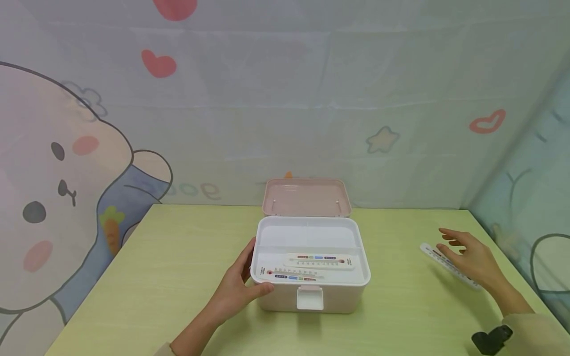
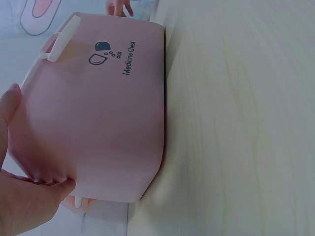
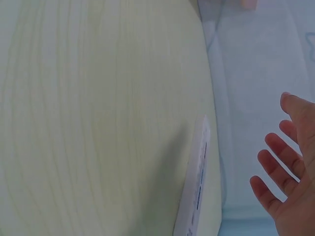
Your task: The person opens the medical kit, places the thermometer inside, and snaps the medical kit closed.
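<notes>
A pink medicine chest [image 2: 115, 105] with a white inner tray [image 1: 280, 239] stands on the table, its pink lid [image 1: 307, 198] raised at the back. My left hand [image 1: 233, 289] grips the chest's left side, with the thumb at the front rim and the fingers along the side. Two white thermometers, an upper one [image 1: 291, 263] and a lower one [image 1: 289, 278], lie in the tray's front compartment. On the right, a third thermometer [image 3: 193, 191] rests on the table. Above it hovers my right hand [image 1: 472, 259], fingers spread and loosely bent, holding nothing.
The pale yellow-green table [image 1: 200, 237] meets a printed curtain [image 1: 249, 123] along its back edge. A white latch [image 1: 310, 299] hangs on the chest's front. The side curtain [image 1: 530, 198] runs along the table's right edge.
</notes>
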`<state>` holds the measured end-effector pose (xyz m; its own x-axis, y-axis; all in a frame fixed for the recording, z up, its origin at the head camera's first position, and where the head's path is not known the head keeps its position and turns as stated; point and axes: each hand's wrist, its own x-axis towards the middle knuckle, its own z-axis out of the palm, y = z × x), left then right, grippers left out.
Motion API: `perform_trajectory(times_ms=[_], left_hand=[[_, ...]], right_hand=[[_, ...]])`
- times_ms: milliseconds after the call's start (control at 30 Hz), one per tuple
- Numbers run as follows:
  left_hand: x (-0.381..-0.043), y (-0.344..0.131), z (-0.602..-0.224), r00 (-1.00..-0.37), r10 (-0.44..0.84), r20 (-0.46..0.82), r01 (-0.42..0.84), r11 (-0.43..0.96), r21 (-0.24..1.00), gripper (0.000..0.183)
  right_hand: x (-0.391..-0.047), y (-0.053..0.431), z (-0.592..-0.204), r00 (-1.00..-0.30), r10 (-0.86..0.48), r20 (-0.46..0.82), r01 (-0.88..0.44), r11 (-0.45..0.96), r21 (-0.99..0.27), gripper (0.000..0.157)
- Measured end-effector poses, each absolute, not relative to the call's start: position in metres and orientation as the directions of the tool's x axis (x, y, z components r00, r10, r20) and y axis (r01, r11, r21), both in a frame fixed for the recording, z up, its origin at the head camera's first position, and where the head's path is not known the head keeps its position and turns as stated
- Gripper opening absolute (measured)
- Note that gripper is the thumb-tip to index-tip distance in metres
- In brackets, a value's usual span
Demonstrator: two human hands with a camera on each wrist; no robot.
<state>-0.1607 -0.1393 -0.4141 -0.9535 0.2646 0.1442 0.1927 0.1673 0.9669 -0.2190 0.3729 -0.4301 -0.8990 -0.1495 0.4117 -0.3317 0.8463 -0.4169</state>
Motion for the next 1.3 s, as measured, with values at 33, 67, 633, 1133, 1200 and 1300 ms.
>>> perform_trajectory(times_ms=[33,67,633,1133,1200,1300], left_hand=[[-0.161,-0.139,-0.414,-0.954,0.264,0.142,0.19,0.168,0.967,0.103],[-0.161,-0.139,-0.414,-0.954,0.264,0.141,0.19,0.169,0.967,0.102],[-0.159,-0.138,-0.412,-0.955,0.259,0.144,0.192,0.173,0.966,0.103],[-0.16,-0.138,-0.411,-0.961,0.246,0.125,0.173,0.186,0.967,0.104],[-0.16,-0.138,-0.411,-0.961,0.246,0.126,0.174,0.187,0.967,0.104],[-0.16,-0.138,-0.411,-0.961,0.248,0.127,0.175,0.183,0.967,0.103]], right_hand=[[-0.219,0.375,-0.432,-0.903,-0.146,0.404,-0.325,0.849,-0.418,0.045],[-0.219,0.376,-0.433,-0.906,-0.144,0.399,-0.32,0.85,-0.419,0.045],[-0.219,0.388,-0.452,-0.961,-0.091,0.262,-0.206,0.866,-0.455,0.046],[-0.223,0.394,-0.466,-0.975,-0.109,0.193,-0.18,0.897,-0.403,0.047],[-0.223,0.395,-0.467,-0.973,-0.11,0.201,-0.183,0.899,-0.397,0.047],[-0.224,0.396,-0.469,-0.968,-0.113,0.225,-0.195,0.901,-0.388,0.046]])
